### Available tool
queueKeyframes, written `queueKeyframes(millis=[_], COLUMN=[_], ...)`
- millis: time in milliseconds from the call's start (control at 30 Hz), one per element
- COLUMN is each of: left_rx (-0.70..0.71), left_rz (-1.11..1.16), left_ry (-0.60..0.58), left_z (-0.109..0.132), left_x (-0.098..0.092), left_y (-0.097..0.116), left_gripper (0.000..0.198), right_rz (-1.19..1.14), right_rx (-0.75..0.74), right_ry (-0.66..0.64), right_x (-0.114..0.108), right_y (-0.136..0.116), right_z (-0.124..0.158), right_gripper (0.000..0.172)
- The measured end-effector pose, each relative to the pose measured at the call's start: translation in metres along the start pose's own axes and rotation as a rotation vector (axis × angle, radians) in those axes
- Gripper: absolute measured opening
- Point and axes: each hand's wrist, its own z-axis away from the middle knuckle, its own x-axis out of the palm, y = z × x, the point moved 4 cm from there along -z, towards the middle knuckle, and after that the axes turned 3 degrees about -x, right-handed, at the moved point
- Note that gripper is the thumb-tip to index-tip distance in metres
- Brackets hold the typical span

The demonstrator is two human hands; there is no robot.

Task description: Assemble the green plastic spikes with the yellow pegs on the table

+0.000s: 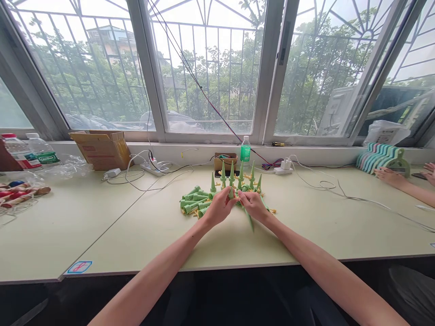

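Near centre frame, a bottle [245, 150] of green liquid stands behind upright spikes [232, 175], the hands [219, 207] together, clamped on a green cone [231, 193].

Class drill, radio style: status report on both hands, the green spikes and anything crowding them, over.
Left hand gripping one green spike. Right hand close beside it, grip unclear. Standing spikes behind; lying spikes crowding left hand.

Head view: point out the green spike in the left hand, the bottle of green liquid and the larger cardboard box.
Green spike [231, 193]: head view, on its exposed green body.
Bottle of green liquid [245, 151]: head view, mid-body.
Larger cardboard box [102, 152]: head view, front side.
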Motion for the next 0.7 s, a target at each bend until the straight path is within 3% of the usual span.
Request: queueKeyframes(millis=[400, 700], left_rx=[-0.004, -0.032], left_rz=[0.013, 0.001], left_ry=[0.042, 0.066], left_z=[-0.0006, -0.0012], left_x=[-0.0029, -0.0057], left_y=[0.0009, 0.0028], left_gripper=[0.016, 0.018], right_rz=[-0.043, -0.055], right_rx=[0.005, -0.038], right_ry=[-0.054, -0.095], right_x=[-0.0011, -0.0012], right_y=[-0.0043, -0.0089], right_z=[0.0017, 0.003], right_gripper=[0.062, 0.057])
